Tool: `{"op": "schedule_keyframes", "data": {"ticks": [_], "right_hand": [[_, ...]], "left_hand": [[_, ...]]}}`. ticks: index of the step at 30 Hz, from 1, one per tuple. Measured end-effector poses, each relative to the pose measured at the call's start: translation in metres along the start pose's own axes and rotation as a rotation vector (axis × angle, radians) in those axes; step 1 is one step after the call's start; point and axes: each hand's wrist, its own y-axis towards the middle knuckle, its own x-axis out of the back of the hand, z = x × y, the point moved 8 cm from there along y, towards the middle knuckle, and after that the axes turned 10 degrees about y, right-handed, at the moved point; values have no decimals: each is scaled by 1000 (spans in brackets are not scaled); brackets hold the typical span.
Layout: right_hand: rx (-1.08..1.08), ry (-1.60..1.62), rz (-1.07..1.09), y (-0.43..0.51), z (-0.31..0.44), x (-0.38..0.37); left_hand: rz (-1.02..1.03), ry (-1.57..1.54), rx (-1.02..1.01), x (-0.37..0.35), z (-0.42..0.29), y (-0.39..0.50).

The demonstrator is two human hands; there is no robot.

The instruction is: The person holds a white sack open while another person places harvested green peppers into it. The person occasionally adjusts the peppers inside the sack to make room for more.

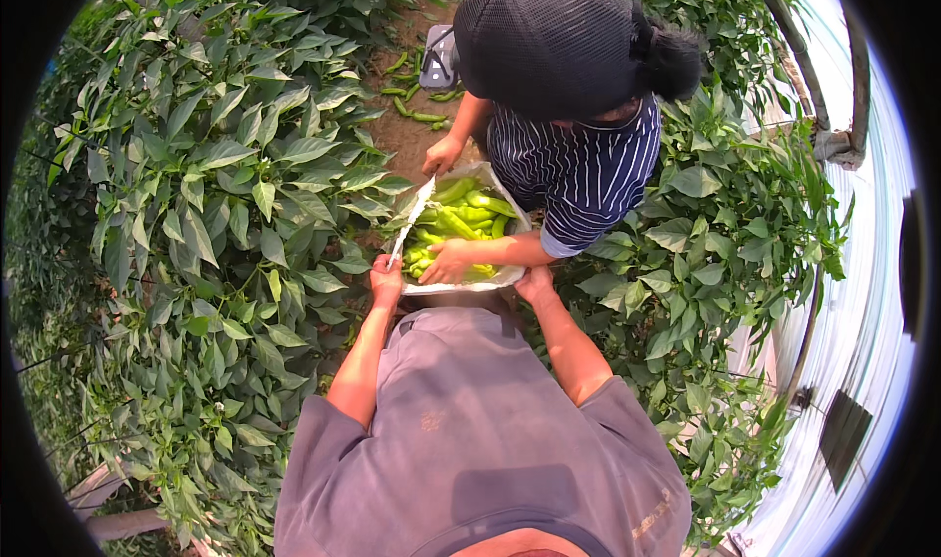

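A white woven sack full of long green peppers lies open in front of me. My left hand grips its rim at the near left corner. At the near right corner my right hand holds the sack's edge, its fingers partly hidden beneath the sack and the other person's arm. A person in a striped shirt and black mesh cap leans over from the far side. One of this person's hands rests on the peppers; the other is at the sack's far left corner.
Leafy pepper plants line the left side, and more plants stand at the right. Loose green peppers lie on the soil path beyond the sack, beside a grey object. Metal pipes and plastic sheeting border the far right.
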Motion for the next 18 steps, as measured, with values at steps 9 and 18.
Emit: {"op": "schedule_keyframes", "data": {"ticks": [9,18], "right_hand": [[-123,-241,84,-14,-15,-13],[-129,-322,-92,-20,-20,8]], "left_hand": [[-8,35,137,9,0,-4],[8,93,168,13,2,-17]]}}
